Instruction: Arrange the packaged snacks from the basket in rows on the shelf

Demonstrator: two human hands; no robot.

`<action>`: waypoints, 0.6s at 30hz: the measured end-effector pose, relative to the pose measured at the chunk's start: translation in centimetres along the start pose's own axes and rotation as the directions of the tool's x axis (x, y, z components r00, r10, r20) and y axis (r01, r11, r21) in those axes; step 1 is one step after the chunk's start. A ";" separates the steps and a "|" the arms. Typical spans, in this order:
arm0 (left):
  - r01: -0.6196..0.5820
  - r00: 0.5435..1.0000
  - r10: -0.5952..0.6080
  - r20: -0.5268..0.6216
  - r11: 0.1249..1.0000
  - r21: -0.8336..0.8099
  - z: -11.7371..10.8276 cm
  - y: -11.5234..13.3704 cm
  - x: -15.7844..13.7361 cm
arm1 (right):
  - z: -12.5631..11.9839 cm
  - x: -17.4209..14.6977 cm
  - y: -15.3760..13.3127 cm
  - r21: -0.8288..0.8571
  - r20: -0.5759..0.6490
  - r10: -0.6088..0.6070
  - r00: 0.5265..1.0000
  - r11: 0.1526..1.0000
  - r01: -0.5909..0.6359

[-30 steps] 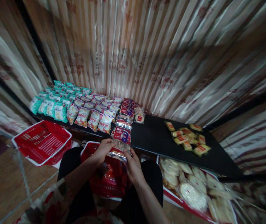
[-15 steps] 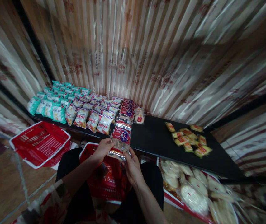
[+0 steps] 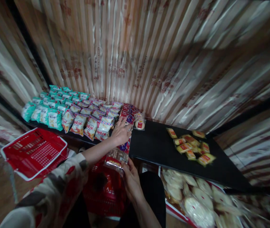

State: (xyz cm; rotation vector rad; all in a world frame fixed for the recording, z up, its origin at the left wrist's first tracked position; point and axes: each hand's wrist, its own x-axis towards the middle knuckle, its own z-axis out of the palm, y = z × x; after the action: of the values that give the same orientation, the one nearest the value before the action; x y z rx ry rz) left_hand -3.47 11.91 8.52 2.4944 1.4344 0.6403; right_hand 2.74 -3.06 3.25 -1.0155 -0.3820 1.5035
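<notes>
Both hands are at the middle of a black shelf (image 3: 151, 142). With its fingers stretched out and a little apart, the left hand (image 3: 121, 132) rests over a row of dark red packets (image 3: 128, 109); it covers part of them, and I cannot tell how firmly it presses. Closer to the body, the right hand (image 3: 132, 179) pinches the corner of a shiny packet (image 3: 117, 155) between thumb and fingers. This packet lies at the near end of the row, and its silvery end reaches past the front edge of the shelf, above a red basket (image 3: 101, 199) which stands between the person's legs. To the left of the row are white snack bags (image 3: 89, 125) with striped tops, and beyond these, green bags (image 3: 54, 117) at the far left. Just beside the row on its right is a round cake (image 3: 139, 123) in clear wrapping. Well apart, toward the right end, small yellow packs (image 3: 192, 144) lie in a loose heap. Below the shelf, a second basket (image 3: 40, 155) sits on the left, while wrapped pale discs (image 3: 199, 202) are piled on the right. Behind everything hangs a striped curtain (image 3: 125, 47).
</notes>
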 end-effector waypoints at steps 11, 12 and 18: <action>-0.023 0.903 -0.076 0.422 0.974 0.225 3.3 -2.9 7.6 | -1.7 1.9 0.4 -0.082 -0.028 -0.012 1.000 0.997 0.009; -0.024 0.894 -0.082 0.441 0.973 0.230 3.4 -3.1 7.5 | -1.8 2.2 0.5 -0.101 -0.062 -0.036 0.997 0.994 0.029; -0.087 0.874 -0.017 0.485 0.978 0.191 3.2 -3.8 7.2 | -1.8 3.2 1.4 -0.162 -0.090 -0.079 0.993 0.985 0.064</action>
State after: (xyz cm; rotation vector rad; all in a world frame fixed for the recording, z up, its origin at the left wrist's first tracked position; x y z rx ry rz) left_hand -1.82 20.20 6.18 2.5781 1.3099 -0.1496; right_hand 3.54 -0.96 0.06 -1.1830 -0.4709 1.3709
